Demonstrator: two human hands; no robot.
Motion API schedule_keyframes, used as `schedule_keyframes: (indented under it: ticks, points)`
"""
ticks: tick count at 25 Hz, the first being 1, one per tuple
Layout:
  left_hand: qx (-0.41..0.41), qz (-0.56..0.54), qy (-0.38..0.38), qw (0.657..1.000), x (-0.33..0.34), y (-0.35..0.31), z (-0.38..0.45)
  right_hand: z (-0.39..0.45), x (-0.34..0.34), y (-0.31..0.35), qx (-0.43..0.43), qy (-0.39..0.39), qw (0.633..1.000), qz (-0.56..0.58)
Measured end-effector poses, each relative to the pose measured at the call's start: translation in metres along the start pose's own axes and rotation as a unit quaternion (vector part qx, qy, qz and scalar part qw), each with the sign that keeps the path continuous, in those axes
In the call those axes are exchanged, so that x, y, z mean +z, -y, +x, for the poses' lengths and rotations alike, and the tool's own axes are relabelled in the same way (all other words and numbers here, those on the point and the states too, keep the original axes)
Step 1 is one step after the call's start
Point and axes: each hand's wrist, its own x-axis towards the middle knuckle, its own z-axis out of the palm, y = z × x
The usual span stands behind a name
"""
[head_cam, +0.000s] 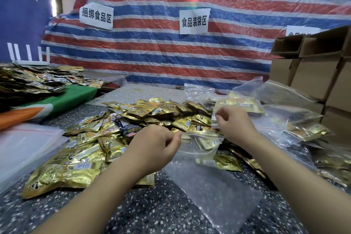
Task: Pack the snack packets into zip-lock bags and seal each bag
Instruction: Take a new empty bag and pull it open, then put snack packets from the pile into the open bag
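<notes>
1. Clear plastic: one empty zip-lock bag [214, 186] lies flat on the speckled table [133, 214], near its front edge, between the two forearms.
2. Left hand [152, 144]: fingers curled, thumb and forefinger pinching the left end of the zip strip of a partly filled bag [201, 142], which lies just beyond the empty one and holds a few gold packets.
3. Right hand [235, 125]: fingers curled at the right end of the same bag's mouth, pinching the plastic there.
4. Loose gold snack packets [106, 138] cover the table's middle and left, heaped and overlapping, reaching behind both hands.
5. Filled bags [296, 119] are piled toward the right edge.
6. A stack of unused clear bags [24, 144] lies at the left edge.
7. Cardboard boxes [313, 70] stand at the far right corner.
8. A striped tarpaulin [171, 53] hangs behind the far edge, bearing white paper signs [194, 21].
</notes>
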Motion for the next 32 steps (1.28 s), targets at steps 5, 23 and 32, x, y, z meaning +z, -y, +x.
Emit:
schedule_keyframes:
  ticks: [5, 23, 32]
  points:
    - [-0.001, 0.075, 0.031, 0.997, 0.005, 0.009, -0.001, 0.046, 0.041, 0.009, -0.155, 0.175, 0.928, -0.291]
    - [-0.016, 0.111, 0.055, 0.992, 0.007, 0.009, 0.0, 0.064, 0.095, -0.005, -0.252, 0.23, 0.751, -0.565]
    - [-0.019, 0.112, 0.061, 0.992, 0.009, 0.007, 0.0, 0.048, 0.084, -0.001, -0.223, 0.295, 0.781, -0.504]
